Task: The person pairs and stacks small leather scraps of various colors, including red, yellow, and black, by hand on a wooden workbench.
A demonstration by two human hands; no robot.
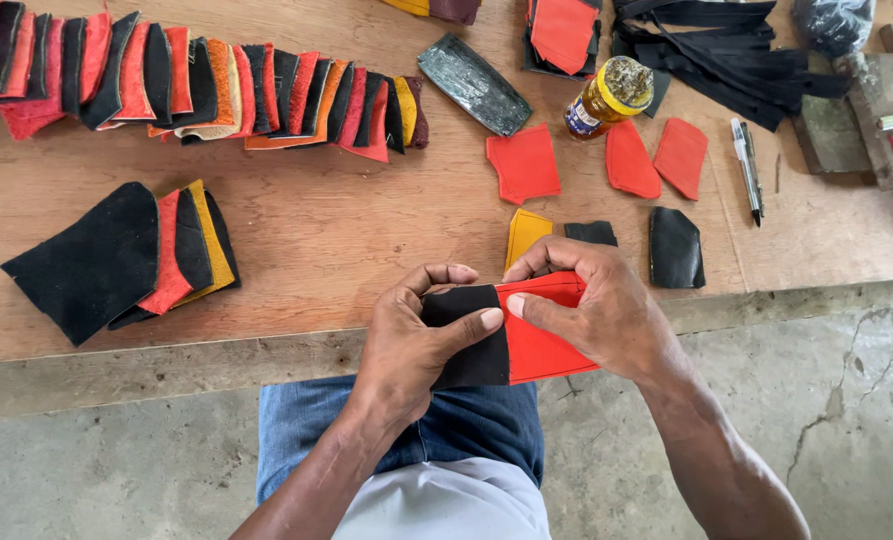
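Leather in two colours, a black piece and a red piece, sits flat and soft between both hands, just off the wooden counter edge. The left hand pinches the black piece; the right hand pinches the red piece.

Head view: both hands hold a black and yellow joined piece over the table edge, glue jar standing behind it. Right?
Not quite. The joined piece is black and red, not yellow, as the head view shows. The left hand and right hand do hold it over the table edge, glue jar behind.
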